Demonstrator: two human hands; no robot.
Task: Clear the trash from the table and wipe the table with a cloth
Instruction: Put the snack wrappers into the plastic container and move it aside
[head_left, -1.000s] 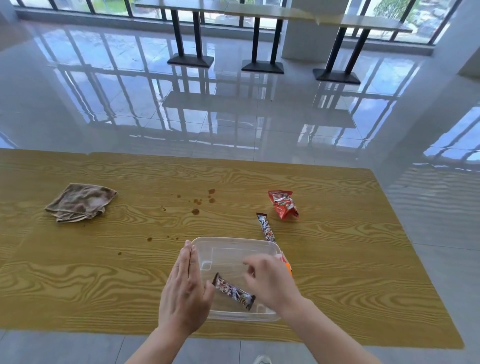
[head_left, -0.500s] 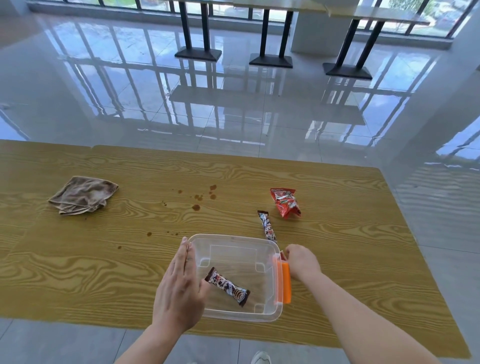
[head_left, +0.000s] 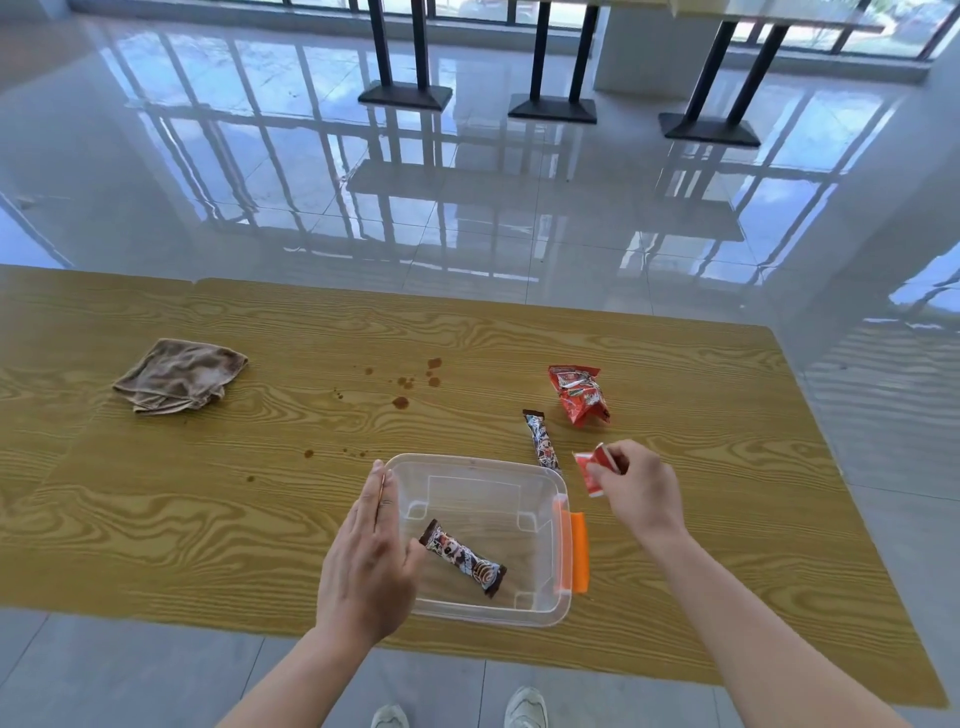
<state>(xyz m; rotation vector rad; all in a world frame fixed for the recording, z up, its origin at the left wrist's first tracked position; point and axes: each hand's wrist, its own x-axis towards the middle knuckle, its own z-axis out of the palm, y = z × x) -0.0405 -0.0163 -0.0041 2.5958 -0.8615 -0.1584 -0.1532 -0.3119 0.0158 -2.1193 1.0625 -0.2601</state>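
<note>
— Progress so far, from the head view?

— Partly done. One striped bar wrapper (head_left: 462, 557) already lying inside the clear bin (head_left: 483, 462). Small red wrapper (head_left: 594, 470) pinched between thumb and fingertips of the right hand (head_left: 641, 486), held just right of the bin's orange latch (head_left: 574, 551), not yet dropped in.

— And the left hand?

— Left hand (head_left: 369, 561) flat and open-fingered against the bin's left wall, gripping nothing, seemingly just steadying it.

— Left to do?

— Quite a bit. Second striped bar wrapper (head_left: 540, 440) lying on the table (head_left: 156, 519) just beyond the bin's far right corner. Crumpled red packet (head_left: 579, 395) a little farther back. Wiping not begun: cloth (head_left: 179, 375) untouched, bunched at the far left, well apart from both hands.

— Counts?

— Four pieces of trash: two striped bars, one crumpled red packet, one small red wrapper. One bin, one cloth. Brown spots (head_left: 410, 379) clustered mid-table, with smaller specks trailing toward the bin; perhaps a dozen, too small to count surely.

— So, roughly?

— One piece binned, one in hand, two waiting, then the whole wipe.
</note>
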